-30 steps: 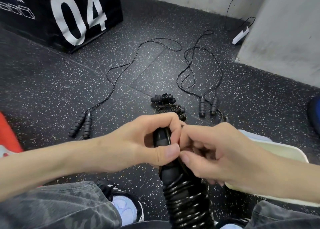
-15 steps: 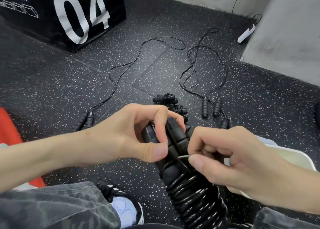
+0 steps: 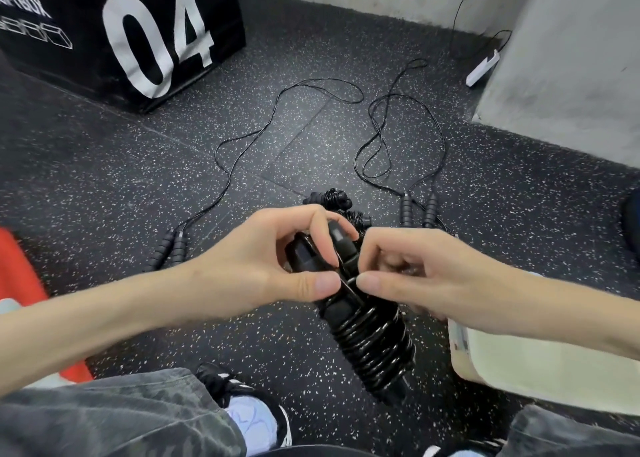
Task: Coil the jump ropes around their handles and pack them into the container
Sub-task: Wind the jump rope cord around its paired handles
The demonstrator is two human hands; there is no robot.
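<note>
I hold a black jump rope (image 3: 370, 339) whose cord is wound in tight coils around its two handles. My left hand (image 3: 263, 266) grips the upper ends of the handles. My right hand (image 3: 408, 276) pinches the loose end of the cord just above the coils. On the floor behind lie two coiled ropes (image 3: 337, 204), an uncoiled rope (image 3: 221, 166) with its handles (image 3: 171, 249) to the left, and another uncoiled rope (image 3: 377, 138) with handles (image 3: 417, 209) to the right. The pale container (image 3: 519, 370) sits under my right forearm.
A black box marked 04 (image 3: 138, 31) stands at the back left. A grey concrete wall (image 3: 571, 58) rises at the right, with a white power strip (image 3: 483, 67) and its cable beside it. A red object (image 3: 24, 283) lies at the left edge. My knees and a shoe (image 3: 252, 411) are below.
The wound rope has come further up and away from me, showing more of its coils. My right hand moved from the handles' top to the cord end above the coils.
</note>
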